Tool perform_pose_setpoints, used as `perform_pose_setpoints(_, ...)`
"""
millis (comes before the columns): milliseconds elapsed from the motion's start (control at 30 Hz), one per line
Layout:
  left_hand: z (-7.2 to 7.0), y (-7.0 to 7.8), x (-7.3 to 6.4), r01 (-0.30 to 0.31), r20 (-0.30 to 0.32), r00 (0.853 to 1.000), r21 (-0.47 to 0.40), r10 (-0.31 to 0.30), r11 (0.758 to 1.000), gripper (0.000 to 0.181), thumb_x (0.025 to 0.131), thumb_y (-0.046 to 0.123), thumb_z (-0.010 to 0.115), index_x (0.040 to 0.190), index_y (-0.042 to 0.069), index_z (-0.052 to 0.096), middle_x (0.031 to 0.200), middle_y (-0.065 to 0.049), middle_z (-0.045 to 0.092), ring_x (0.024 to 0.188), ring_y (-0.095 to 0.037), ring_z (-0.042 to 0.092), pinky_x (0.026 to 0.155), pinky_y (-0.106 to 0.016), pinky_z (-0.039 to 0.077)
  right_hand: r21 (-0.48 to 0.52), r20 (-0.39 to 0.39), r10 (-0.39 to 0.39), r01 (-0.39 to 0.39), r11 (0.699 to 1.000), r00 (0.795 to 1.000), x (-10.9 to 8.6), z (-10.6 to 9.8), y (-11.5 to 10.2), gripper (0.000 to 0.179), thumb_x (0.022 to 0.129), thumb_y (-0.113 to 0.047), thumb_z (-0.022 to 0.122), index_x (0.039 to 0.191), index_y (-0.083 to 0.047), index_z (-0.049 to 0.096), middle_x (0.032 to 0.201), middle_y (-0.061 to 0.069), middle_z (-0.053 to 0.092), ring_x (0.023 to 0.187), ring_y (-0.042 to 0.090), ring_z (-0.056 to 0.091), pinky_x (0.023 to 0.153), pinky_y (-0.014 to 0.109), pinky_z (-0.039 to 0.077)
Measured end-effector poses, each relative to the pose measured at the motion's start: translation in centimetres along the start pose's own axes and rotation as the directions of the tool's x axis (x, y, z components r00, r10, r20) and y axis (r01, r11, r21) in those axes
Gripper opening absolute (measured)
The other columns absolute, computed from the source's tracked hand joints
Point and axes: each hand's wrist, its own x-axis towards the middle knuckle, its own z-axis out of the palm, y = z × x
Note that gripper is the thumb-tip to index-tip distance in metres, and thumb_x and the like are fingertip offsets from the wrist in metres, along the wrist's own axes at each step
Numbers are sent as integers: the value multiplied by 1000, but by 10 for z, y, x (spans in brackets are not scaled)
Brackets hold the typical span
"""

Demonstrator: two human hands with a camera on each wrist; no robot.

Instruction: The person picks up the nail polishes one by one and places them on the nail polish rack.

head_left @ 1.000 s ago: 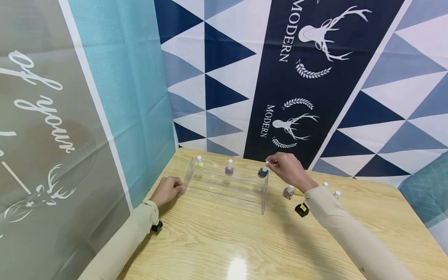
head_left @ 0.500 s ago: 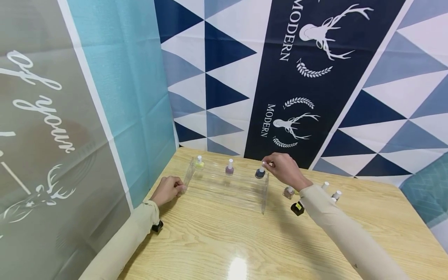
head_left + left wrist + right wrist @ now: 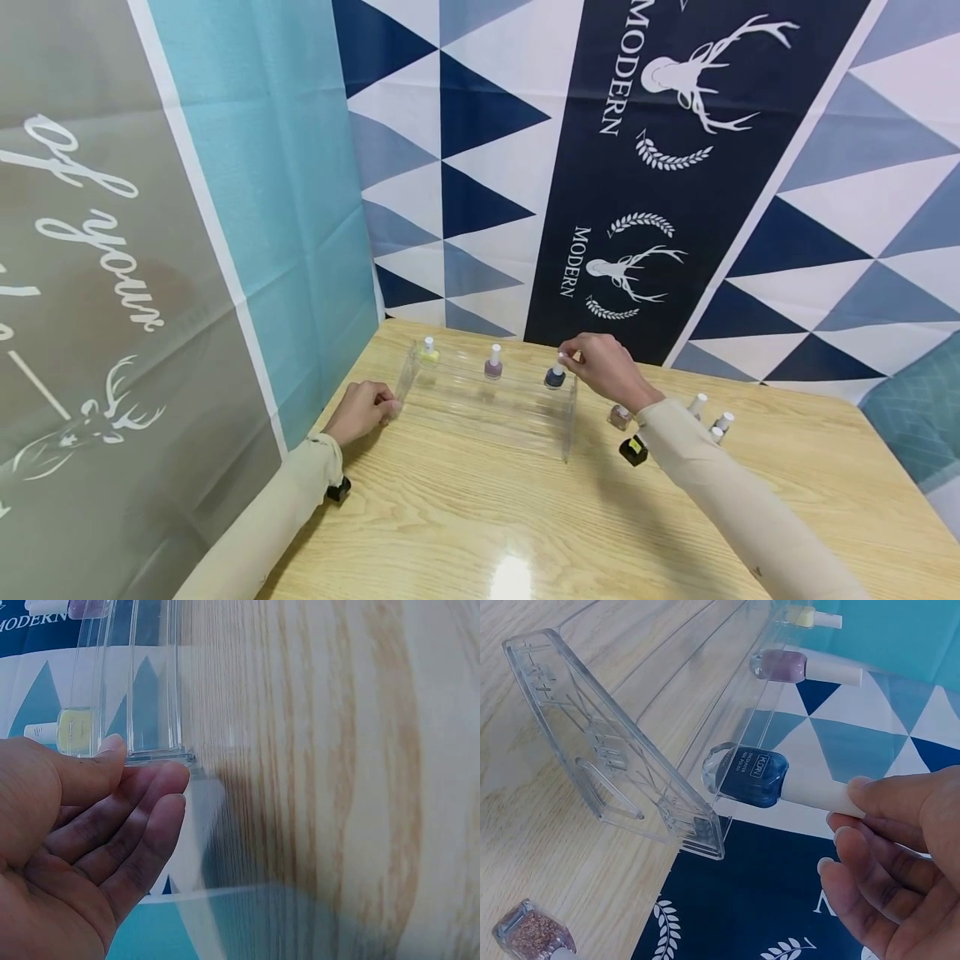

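My right hand pinches the white cap of a dark blue nail polish bottle between thumb and fingers. The bottle is at the top tier of a clear acrylic rack, near its right end panel. Along that tier stand a mauve nail polish bottle in the middle and a yellow nail polish bottle at the left. At the rack's left end panel, my left hand holds the edge with thumb and fingertips; the left wrist view shows the thumb overlapping the panel.
Right of the rack, a glittery pink-brown nail polish bottle stands on the wooden table. Several white-capped bottles are beyond the right forearm, partly hidden by the sleeve. Patterned cloth hangs behind the table and along its left.
My right hand has moved slightly left and down with the dark blue nail polish bottle, which now sits farther in from the rack's right end. The left hand stays at the rack's left end.
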Motion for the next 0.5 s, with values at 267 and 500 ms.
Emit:
perform_pose_setpoints(267,2,-2,1,10,-7,1000,1,-10,1000,19,99,12,71,81,7,73,64,-2,66,57,-18,63,51,-32,47,-15,35,-2,3,1000,999,4,4,-2,11,96,-14,75,101,-5,81,92,3,75,79,17,67,66,39,54)
perform_pose_setpoints(500,3,-3,2,2,-12,1000,-2,-2,1000,19,99,12,71,81,7,73,64,-1,66,56,-17,63,52,-32,48,-22,44,13,-12,1000,999,6,2,-5,10,96,-13,75,99,-6,81,91,2,75,75,15,64,66,38,54)
